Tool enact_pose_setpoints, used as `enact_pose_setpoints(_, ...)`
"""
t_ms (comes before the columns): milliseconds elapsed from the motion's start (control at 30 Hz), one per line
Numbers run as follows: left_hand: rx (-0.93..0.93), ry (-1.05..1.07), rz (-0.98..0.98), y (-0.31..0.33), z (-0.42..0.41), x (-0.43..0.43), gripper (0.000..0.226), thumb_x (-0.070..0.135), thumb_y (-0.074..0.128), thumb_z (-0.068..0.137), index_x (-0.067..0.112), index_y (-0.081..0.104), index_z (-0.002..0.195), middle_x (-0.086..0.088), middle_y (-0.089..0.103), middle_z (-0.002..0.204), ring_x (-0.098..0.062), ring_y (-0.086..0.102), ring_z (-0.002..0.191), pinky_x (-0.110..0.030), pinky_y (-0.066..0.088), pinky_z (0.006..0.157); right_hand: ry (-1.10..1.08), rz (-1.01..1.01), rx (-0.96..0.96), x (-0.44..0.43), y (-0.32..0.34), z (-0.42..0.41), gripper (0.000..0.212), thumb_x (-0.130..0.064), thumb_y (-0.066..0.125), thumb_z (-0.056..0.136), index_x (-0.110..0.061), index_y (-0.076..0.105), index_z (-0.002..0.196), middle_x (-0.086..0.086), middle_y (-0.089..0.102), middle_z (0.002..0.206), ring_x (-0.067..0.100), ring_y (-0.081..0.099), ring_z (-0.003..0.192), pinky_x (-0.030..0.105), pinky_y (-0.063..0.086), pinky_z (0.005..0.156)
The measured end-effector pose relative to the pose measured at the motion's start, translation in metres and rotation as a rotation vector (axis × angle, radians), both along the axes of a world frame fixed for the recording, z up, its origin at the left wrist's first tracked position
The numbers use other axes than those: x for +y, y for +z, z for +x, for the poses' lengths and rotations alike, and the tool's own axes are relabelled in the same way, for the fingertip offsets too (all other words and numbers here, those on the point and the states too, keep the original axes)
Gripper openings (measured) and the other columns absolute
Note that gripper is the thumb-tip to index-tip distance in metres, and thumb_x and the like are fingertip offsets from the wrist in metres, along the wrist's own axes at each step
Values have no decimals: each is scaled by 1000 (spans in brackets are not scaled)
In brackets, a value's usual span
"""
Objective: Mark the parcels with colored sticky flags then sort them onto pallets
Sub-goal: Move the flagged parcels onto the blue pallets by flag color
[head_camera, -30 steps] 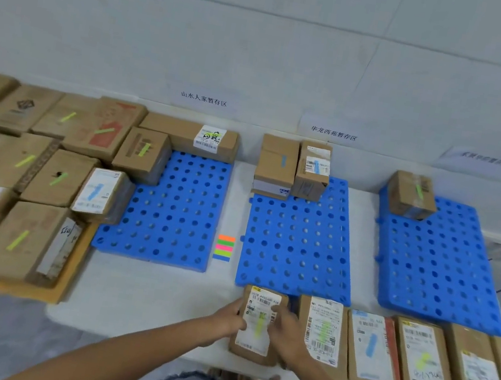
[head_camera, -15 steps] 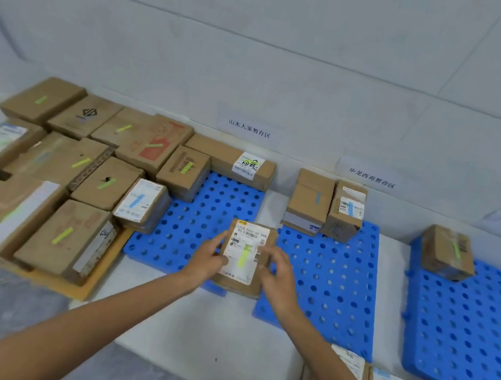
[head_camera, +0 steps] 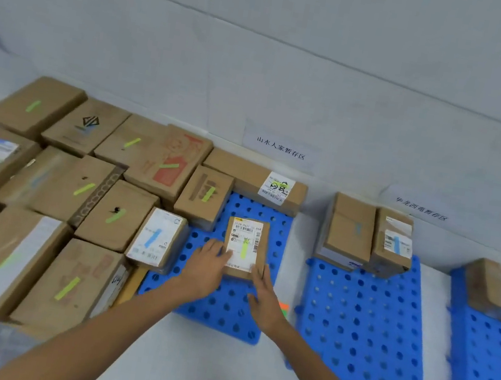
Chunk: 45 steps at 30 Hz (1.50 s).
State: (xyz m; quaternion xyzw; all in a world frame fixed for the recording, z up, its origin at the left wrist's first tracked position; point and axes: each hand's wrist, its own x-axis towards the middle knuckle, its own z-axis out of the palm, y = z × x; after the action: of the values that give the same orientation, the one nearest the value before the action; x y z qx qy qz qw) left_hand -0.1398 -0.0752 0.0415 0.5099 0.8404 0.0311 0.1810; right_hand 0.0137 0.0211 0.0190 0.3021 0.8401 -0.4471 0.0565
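Head view: my left hand [head_camera: 207,268] and right hand [head_camera: 264,300], grips spread flat, steady the green-flagged parcel [head_camera: 245,248] on the left pallet [head_camera: 223,313], seemingly to join the other green-flagged boxes [head_camera: 207,196].

Small brown parcel [head_camera: 245,248] (green flag [head_camera: 243,250] on label) flat on left pallet [head_camera: 224,314].

Left wall sign [head_camera: 280,148], above the left blue pallet [head_camera: 222,317]: 山水人家暂存区. Right wall sign [head_camera: 421,208], blurred: seemingly 华龙西苑暂存区. Shipping label [head_camera: 244,243] on the small parcel [head_camera: 261,252]: barcode and a top row of characters, too small to read. Black diamond logo [head_camera: 91,122] on a rear carton [head_camera: 101,138]
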Motion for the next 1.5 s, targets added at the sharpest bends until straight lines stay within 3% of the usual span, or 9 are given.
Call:
enact_pose_setpoints(167,157,132,6,10,-84,31,62,14,47,91,17,20,147,-12,12,155,-32,8,144,-48,13,116,-117,-52,-3,14,7,-56,67,5,36,96,-14,-1,148,4,-22,153,18,-9,144,4,29,90)
enact_pose_setpoints(333,71,103,-113,2,-111,42,79,8,56,84,15,10,148,-13,4,154,-36,4,143,-43,28,113,-211,-131,-48,27,16,-104,69,7,36,95,-17,0,149,0,-23,154,16,1,144,17,48,72)
enact_pose_setpoints(700,-85,65,-180,17,-133,49,72,10,53,83,19,19,146,-6,2,155,-31,8,140,-37,44,99,-278,-310,-103,37,18,-116,79,11,37,90,-30,5,149,-8,-22,154,17,21,140,16,41,53)
enact_pose_setpoints(800,-241,124,-203,25,-139,49,74,5,47,85,22,15,150,-5,-7,157,-32,3,143,-40,28,114,-248,-309,-142,41,29,-113,77,5,43,91,-31,8,149,-4,-19,155,22,23,140,13,40,46)
enact_pose_setpoints(900,-449,278,4,26,-138,41,75,-8,45,83,21,22,149,-2,-1,157,-29,13,143,-33,38,108,-278,-182,-52,45,42,-98,71,1,46,90,-28,17,148,3,-9,156,24,8,144,11,45,54)
enact_pose_setpoints(1033,-403,270,236,35,-104,29,64,-10,45,85,13,34,143,-7,17,154,-25,24,140,-17,42,98,-403,-169,99,52,62,-47,45,-4,44,95,-16,40,138,6,33,145,26,41,128,30,48,83)
enact_pose_setpoints(1133,-362,143,240,45,-54,34,48,-4,41,92,10,40,138,-7,31,146,-21,47,119,-20,41,86,-422,-180,122,53,67,20,29,-5,43,96,-7,57,122,13,56,124,27,55,114,20,46,82)
enact_pose_setpoints(1267,-445,57,217,50,48,45,39,1,41,95,11,45,133,-4,39,136,-23,54,105,-29,46,80,-525,-217,143,57,62,145,24,-2,43,96,-1,60,113,19,62,113,29,60,93,17,49,69)
enact_pose_setpoints(1500,-642,-25,-9,14,248,60,36,4,44,95,3,47,131,-12,41,142,-25,40,132,-29,36,101,-747,-178,-4,58,42,358,18,-3,44,94,-9,60,98,9,60,98,23,57,94,17,43,68)
